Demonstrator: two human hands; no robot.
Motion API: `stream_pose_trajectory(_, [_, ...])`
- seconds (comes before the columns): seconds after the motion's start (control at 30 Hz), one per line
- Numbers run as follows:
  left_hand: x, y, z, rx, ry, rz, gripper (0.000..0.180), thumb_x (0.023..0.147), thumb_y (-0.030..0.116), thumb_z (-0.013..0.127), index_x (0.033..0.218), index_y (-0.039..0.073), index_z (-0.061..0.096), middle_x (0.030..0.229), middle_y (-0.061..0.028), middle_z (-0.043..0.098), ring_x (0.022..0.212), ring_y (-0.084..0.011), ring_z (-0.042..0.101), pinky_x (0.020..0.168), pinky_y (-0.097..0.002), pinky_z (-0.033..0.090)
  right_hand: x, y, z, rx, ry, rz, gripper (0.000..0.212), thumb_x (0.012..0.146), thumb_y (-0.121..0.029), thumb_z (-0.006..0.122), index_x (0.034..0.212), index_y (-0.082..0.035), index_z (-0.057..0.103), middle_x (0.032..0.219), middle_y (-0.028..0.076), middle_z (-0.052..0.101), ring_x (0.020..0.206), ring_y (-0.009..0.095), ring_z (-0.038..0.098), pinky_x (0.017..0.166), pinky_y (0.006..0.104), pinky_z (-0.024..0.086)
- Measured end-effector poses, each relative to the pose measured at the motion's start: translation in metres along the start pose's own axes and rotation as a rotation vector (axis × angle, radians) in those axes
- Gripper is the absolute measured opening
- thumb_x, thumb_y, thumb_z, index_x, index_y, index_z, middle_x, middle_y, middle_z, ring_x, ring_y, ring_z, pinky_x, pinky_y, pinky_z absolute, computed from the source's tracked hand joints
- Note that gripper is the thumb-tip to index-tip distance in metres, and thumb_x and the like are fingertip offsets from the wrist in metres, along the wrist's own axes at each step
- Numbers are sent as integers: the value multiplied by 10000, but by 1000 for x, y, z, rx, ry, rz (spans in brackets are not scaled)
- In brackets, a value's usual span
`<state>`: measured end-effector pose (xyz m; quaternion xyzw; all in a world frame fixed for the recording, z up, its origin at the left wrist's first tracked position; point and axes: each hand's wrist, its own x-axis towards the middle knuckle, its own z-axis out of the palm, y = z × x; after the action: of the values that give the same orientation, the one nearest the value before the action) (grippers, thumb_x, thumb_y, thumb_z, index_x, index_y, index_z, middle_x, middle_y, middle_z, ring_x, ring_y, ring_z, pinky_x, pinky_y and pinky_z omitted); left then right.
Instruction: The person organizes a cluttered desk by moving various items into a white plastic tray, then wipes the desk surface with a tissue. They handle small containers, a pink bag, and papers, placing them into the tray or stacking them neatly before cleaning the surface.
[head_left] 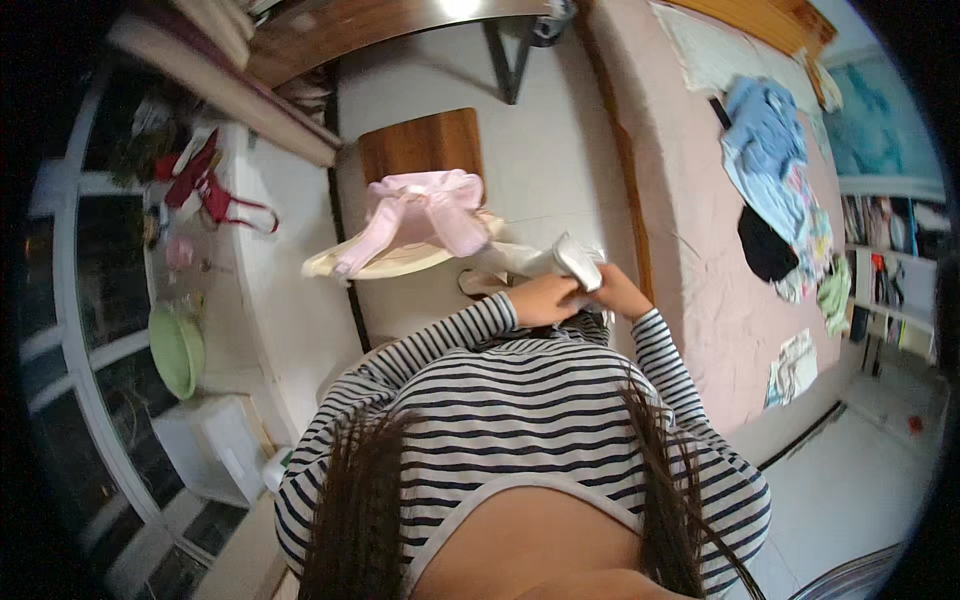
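Note:
In front of my waist my two hands meet, close together. My left hand (543,299) is closed, its fingers bent in at the lower end of a white, soft-looking thing (575,259), blurred, whose kind I cannot make out. Against its right side, my right hand (622,291) is closed too, fingers curled around its edge. Some of the fingers of both hands are hidden. Just ahead and to the left, a pale pink garment (430,200) hangs over the cream chair frame (385,264), apart from my hands.
A wooden chair part (425,140) stands beyond the pink garment. On the right, a bed with a pink sheet (690,270) bears a blue garment (765,130) and a black cloth (766,245). Along the left ledge sit a green basin (176,352) and a dark red garment (205,185).

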<state>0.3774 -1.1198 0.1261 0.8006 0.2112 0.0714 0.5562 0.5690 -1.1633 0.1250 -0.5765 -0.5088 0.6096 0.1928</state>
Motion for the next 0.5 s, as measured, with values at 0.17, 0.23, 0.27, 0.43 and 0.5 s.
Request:
stream_pose_trajectory(0.17, [44, 16, -12, -344, 293, -105, 211, 870, 92, 481, 1066, 32, 533, 963, -76, 601, 805, -138, 609, 705, -252, 482, -56, 36, -148, -315, 790, 231, 229, 671, -100, 662, 873, 7, 642, 782, 113, 656, 723, 202, 613, 647, 341, 471])
stream_pose_trajectory(0.23, [55, 17, -13, -326, 319, -177, 214, 872, 114, 491, 1067, 35, 530, 958, -61, 595, 794, -132, 606, 727, -248, 478, -99, 95, -258, -448, 1148, 338, 332, 709, -177, 654, 950, 41, 589, 907, 205, 624, 856, 258, 605, 706, 382, 465])
stream_pose_trajectory(0.27, [53, 10, -12, -300, 339, -199, 215, 872, 120, 495, 1067, 37, 530, 958, -64, 595, 804, -136, 603, 735, -257, 478, -109, 78, -283, -337, 1373, -90, 458, 685, -248, 702, 958, 93, 567, 887, 239, 609, 845, 312, 592, 729, 401, 458])
stream_pose_trajectory(0.43, [47, 14, 25, -228, 404, -217, 222, 869, 134, 506, 1069, 42, 532, 976, -74, 596, 885, -156, 580, 774, -292, 466, -20, 38, -303, -827, 1602, -343, 515, 744, -287, 676, 1114, 31, 512, 1102, 222, 520, 1064, 367, 453, 950, 419, 329])
stream_pose_trajectory(0.5, [25, 6, 35, -212, 486, -231, 225, 866, 134, 510, 1071, 43, 533, 985, -74, 596, 905, -162, 567, 790, -301, 458, 57, 15, -223, -633, 1194, -603, 334, 769, -220, 643, 1036, -33, 570, 1037, 151, 568, 1019, 306, 500, 904, 384, 372])
